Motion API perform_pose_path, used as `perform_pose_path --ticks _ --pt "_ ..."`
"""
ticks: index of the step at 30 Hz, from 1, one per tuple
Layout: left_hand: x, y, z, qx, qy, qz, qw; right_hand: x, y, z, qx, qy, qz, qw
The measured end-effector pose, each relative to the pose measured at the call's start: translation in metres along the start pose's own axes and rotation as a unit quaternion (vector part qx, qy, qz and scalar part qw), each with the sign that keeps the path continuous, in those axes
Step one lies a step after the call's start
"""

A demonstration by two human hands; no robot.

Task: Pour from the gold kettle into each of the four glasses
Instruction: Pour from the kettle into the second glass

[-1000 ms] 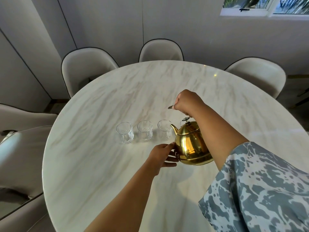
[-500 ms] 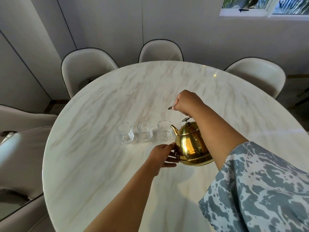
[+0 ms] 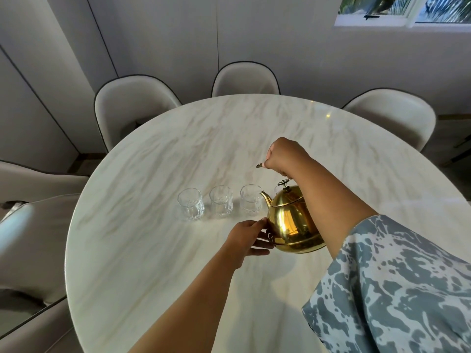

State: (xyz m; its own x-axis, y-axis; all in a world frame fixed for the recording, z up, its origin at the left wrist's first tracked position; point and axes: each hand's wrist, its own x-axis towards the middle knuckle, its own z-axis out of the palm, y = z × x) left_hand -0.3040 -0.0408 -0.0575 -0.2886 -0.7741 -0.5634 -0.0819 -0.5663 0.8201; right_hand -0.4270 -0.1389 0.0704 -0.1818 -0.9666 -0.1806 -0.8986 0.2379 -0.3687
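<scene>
The gold kettle (image 3: 290,221) hangs lifted above the marble table (image 3: 153,250), its spout pointing left at the rim of the third glass (image 3: 250,202). My right hand (image 3: 284,156) is closed around the kettle's top handle. My left hand (image 3: 248,236) has its fingers spread against the kettle's lower left side. Two more clear glasses stand in the same row, the left glass (image 3: 190,207) and the middle glass (image 3: 221,203). A fourth glass (image 3: 277,189) is mostly hidden behind the kettle. All the glasses I can see look empty.
Cream chairs ring the round table: one at back left (image 3: 132,105), one at back centre (image 3: 244,80), one at back right (image 3: 392,118), and more along the left edge (image 3: 30,240). My patterned sleeve (image 3: 397,289) fills the lower right.
The kettle and both hands have stayed almost still; the kettle has at most crept slightly toward the third glass.
</scene>
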Motion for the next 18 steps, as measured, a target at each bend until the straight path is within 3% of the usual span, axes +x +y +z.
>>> perform_pose_path --ticks 18 --pt "-0.0012 -0.0021 -0.0011 -0.004 0.008 -0.005 1.0 -0.0051 -0.0014 0.0009 -0.003 -0.001 0.001 1.0"
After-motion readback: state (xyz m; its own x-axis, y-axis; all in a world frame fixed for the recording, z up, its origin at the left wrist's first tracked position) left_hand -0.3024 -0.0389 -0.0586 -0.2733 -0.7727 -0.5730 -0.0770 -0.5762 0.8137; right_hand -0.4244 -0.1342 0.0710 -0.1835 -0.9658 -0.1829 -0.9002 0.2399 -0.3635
